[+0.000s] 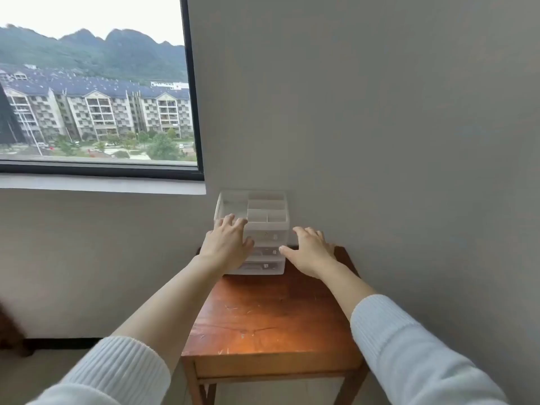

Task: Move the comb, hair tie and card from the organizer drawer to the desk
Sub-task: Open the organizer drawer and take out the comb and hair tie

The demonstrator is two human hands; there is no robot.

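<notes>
A white translucent plastic organizer (264, 226) stands at the far end of a small wooden desk (271, 317), against the wall. It has open compartments on top and three shut drawers in front. My left hand (226, 244) rests on its front left corner with fingers spread over the top edge. My right hand (309, 251) hovers just right of the organizer with fingers apart, its thumb near the middle drawer. Neither hand holds anything. Comb, hair tie and card are not visible; dim shapes show through the drawer fronts.
The grey wall (380, 141) runs directly behind and to the right of the desk. A window (96, 92) with a sill sits up left. The desk's bare wooden top stretches from the organizer to its near edge. Floor lies to the left.
</notes>
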